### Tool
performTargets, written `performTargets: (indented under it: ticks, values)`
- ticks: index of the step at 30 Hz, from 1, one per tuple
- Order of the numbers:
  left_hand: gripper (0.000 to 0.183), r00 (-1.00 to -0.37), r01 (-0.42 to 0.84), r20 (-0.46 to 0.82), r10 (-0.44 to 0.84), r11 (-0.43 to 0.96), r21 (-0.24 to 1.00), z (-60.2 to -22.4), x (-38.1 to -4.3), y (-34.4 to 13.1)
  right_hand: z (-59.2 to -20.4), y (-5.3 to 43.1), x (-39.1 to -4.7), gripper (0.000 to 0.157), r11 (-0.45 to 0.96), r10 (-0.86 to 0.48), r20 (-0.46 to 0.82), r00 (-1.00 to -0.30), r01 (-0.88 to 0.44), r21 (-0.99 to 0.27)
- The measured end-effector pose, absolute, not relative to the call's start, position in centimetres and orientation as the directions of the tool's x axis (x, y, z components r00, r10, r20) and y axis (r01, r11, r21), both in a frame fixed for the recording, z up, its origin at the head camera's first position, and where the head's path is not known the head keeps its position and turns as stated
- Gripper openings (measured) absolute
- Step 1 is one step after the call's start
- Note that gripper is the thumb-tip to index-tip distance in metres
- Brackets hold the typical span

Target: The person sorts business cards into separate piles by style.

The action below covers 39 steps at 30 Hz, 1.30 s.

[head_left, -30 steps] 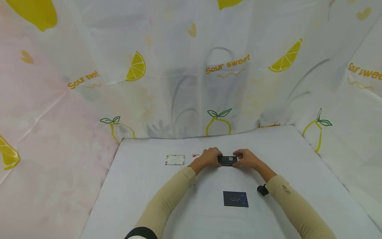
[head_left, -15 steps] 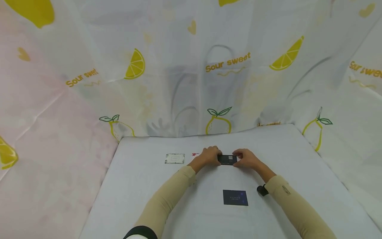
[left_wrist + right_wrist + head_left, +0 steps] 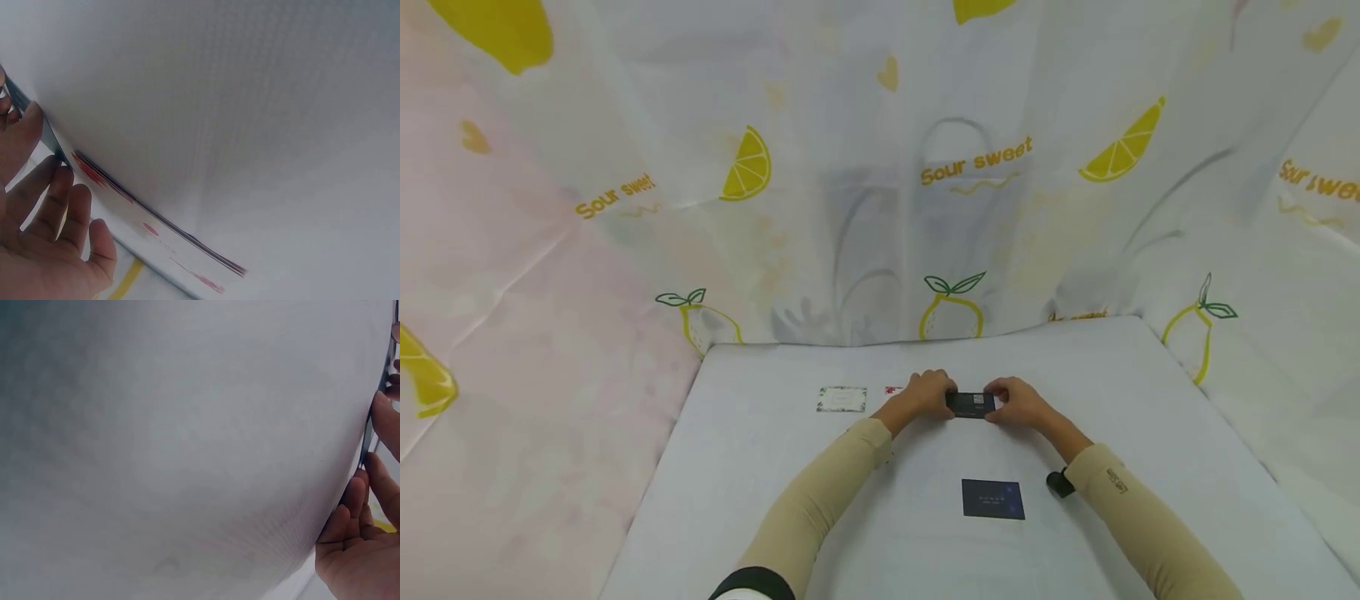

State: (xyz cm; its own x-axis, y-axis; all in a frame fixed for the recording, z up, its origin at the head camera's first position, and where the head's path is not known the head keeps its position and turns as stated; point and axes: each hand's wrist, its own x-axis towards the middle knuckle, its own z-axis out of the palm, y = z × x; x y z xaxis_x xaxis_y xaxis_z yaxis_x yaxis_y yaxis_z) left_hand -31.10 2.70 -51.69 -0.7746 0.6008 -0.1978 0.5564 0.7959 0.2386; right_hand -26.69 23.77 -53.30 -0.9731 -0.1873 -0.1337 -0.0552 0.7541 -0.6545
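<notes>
Near the back of the white table, a black card with a small white square code lies between my two hands. My left hand pinches its left end between thumb and fingers. The right hand grips the opposite end in the same way. In the left wrist view, the left thumb and index finger meet at the dark edge of the black card. Just beside that hand is a small stack of red-patterned white cards, whose red corner peeks out behind the hand in the head view.
A white card with a leafy border lies left of the hands. Closer to me rests a dark blue card. Behind the table hangs a lemon-print cloth, which also covers both sides.
Both hands stay at the two ends of the black card, with barely any movement. The whole head view shifts slightly.
</notes>
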Motion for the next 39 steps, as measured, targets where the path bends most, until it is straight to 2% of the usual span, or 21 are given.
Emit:
performTargets:
  ticks: [7, 12, 19, 23, 29, 34, 39]
  values:
    - [0.045, -0.778, 0.551, -0.199, 0.596, 0.799, 0.241, -52.0, -30.9, 2.3, -53.7, 23.4, -26.8, 0.052, 0.757, -0.199, -0.12, -0.973, -0.075, -0.649]
    - [0.047, -0.776, 0.558, -0.18, 0.605, 0.791, 0.252, -51.8, -30.8, 2.0, -53.7, 23.6, -26.6, 0.054, 0.719, -0.21, -0.118, -0.971, -0.071, -0.692]
    - [0.045, -0.774, 0.531, -0.128, 0.621, 0.745, 0.403, -50.6, -30.4, 0.9, -53.0, 24.7, -26.0, 0.057, 0.645, -0.197, -0.145, -0.97, -0.017, -0.764]
    - [0.044, -0.749, 0.573, -0.074, 0.659, 0.699, 0.428, -50.2, -30.0, 0.4, -52.5, 25.0, -25.6, 0.056, 0.659, -0.184, -0.135, -0.974, -0.02, -0.752]
    - [0.043, -0.708, 0.626, -0.014, 0.706, 0.637, 0.451, -49.7, -28.2, 0.0, -52.2, 24.9, -24.3, 0.051, 0.687, -0.157, -0.096, -0.983, -0.039, -0.725]
    - [0.046, -0.685, 0.635, -0.002, 0.728, 0.599, 0.487, -49.5, -26.8, -0.5, -51.6, 25.2, -22.8, 0.054, 0.677, -0.142, -0.092, -0.986, -0.029, -0.735]
    - [0.05, -0.704, 0.613, -0.021, 0.71, 0.622, 0.487, -49.4, -25.4, -0.8, -51.5, 25.0, -21.4, 0.061, 0.677, -0.159, -0.132, -0.979, -0.011, -0.736]
